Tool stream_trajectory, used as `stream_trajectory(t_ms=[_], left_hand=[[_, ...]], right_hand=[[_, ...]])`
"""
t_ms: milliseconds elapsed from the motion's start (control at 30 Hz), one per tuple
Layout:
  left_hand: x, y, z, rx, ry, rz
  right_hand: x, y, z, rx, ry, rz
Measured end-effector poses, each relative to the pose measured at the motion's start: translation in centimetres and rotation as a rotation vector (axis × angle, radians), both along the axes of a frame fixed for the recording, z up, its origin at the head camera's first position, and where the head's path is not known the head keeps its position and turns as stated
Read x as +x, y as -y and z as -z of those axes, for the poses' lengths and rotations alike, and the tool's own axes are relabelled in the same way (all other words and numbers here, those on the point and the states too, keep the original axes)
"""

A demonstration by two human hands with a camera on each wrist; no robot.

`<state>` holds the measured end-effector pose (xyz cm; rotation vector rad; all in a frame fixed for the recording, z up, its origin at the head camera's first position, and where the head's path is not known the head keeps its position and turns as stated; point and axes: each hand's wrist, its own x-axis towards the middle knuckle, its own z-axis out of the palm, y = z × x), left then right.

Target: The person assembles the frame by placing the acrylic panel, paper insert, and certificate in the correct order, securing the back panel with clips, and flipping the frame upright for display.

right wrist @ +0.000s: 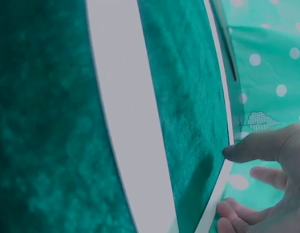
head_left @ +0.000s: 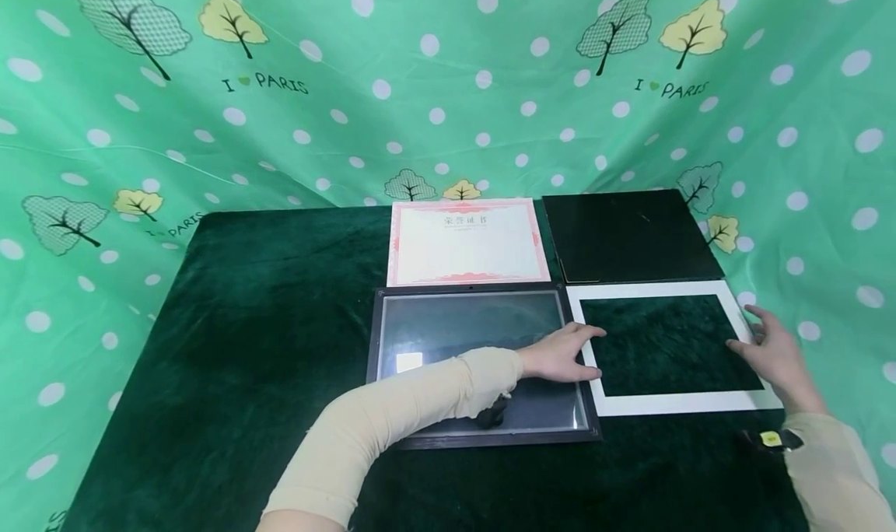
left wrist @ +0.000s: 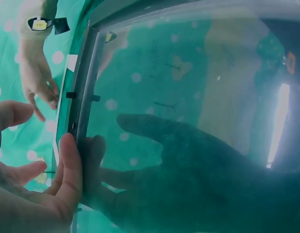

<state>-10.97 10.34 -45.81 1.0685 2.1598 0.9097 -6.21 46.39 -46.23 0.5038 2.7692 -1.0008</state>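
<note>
- Green dotted cloth (head_left: pixel 280 155) is hung behind the bench (head_left: pixel 231 322), which is covered in dark fabric, perhaps so that flat pieces are not scratched.
- At the right, just beside the black frame (head_left: pixel 504 440), the white mat (head_left: pixel 672 404) is laid flat; the fabric is seen through its window.
- By the left hand (head_left: pixel 562 351) the mat's left strip is reached across; its fingers and thumb are spread, and in the left wrist view its edge is set against the frame's side.
- By the right hand (head_left: pixel 777 357) the opposite strip is straddled, thumb and fingers parted; how firmly the card is touched cannot be told.
- With one hand placed at each short side, thin card is likely to be handled level and unbent.
- Glass pane (head_left: pixel 455 322) and frame are laid flat, probably for stability.
- Farther back, the certificate (head_left: pixel 469 244) and black board (head_left: pixel 633 236) are set side by side, apparently so that each is left uncovered and within reach.
</note>
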Motion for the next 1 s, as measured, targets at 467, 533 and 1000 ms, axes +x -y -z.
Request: stream_trajectory(t_ms=[467, 533, 1000], left_hand=[[-0.7, -0.8, -0.9, 0.077, 0.024, -0.110], [-0.7, -1.0, -0.8, 0.081, 0.037, -0.117], [-1.6, -1.8, 0.0, 0.152, 0.121, -0.255]], right_hand=[[0.6, -0.2, 0.3, 0.171, -0.164, 0.015], [0.8, -0.4, 0.1, 0.172, -0.203, 0.032], [2.2, -1.7, -2.2, 0.161, -0.214, 0.156]])
